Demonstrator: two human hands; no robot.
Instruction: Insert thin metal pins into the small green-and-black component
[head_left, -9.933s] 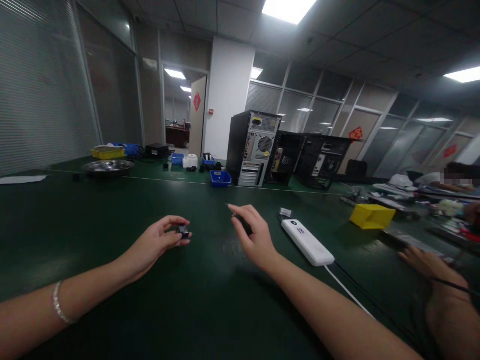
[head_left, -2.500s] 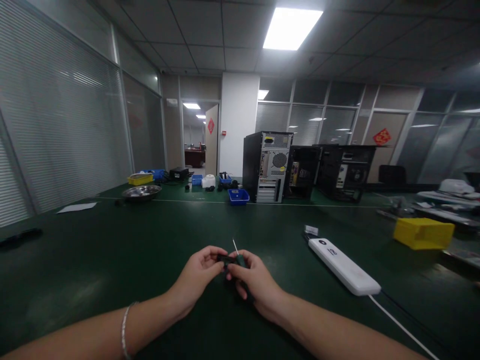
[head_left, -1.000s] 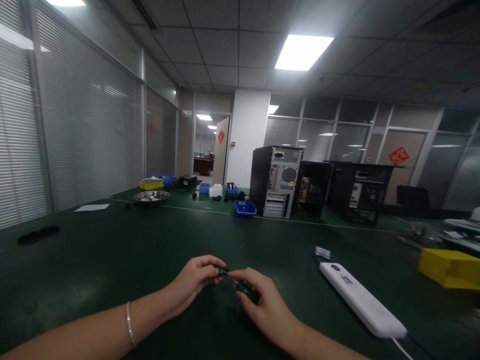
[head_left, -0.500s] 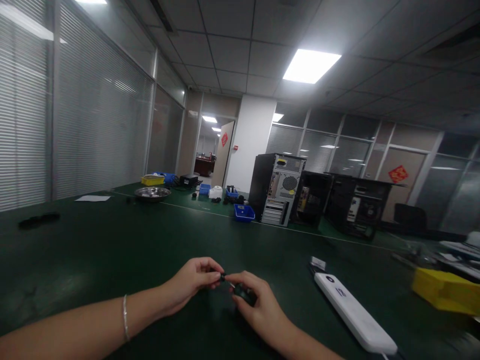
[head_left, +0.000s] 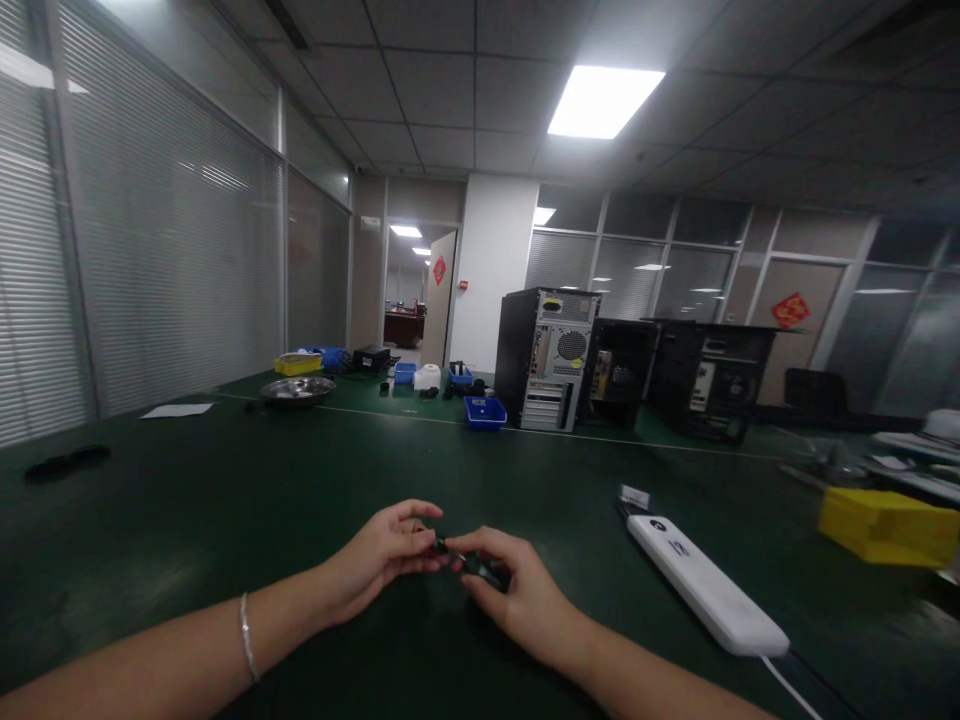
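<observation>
Above the dark green table (head_left: 360, 465), my left hand (head_left: 386, 548) pinches a small dark piece (head_left: 439, 545) between thumb and fingers; its kind is too small to make out. A silver bracelet circles that wrist. My right hand (head_left: 517, 590) grips a short screwdriver (head_left: 481, 572) with a dark handle, its shaft pointing left at the small piece. The right index fingertip reaches close to the piece, and I cannot tell whether it touches. Both hands nearly meet at the middle of the view. The palms hide part of the screwdriver handle.
A white power strip (head_left: 709, 585) with its cable lies to the right, near a yellow bin (head_left: 889, 525). Computer cases (head_left: 551, 360) stand at the back, beside a blue tray (head_left: 485, 413). A metal bowl (head_left: 298, 390), paper (head_left: 177, 410) and a dark object (head_left: 67, 463) lie left.
The view has shifted slightly, so background things sit higher. My left index finger has lifted somewhat away from the thumb. The screwdriver stays in my right hand beside the small piece.
</observation>
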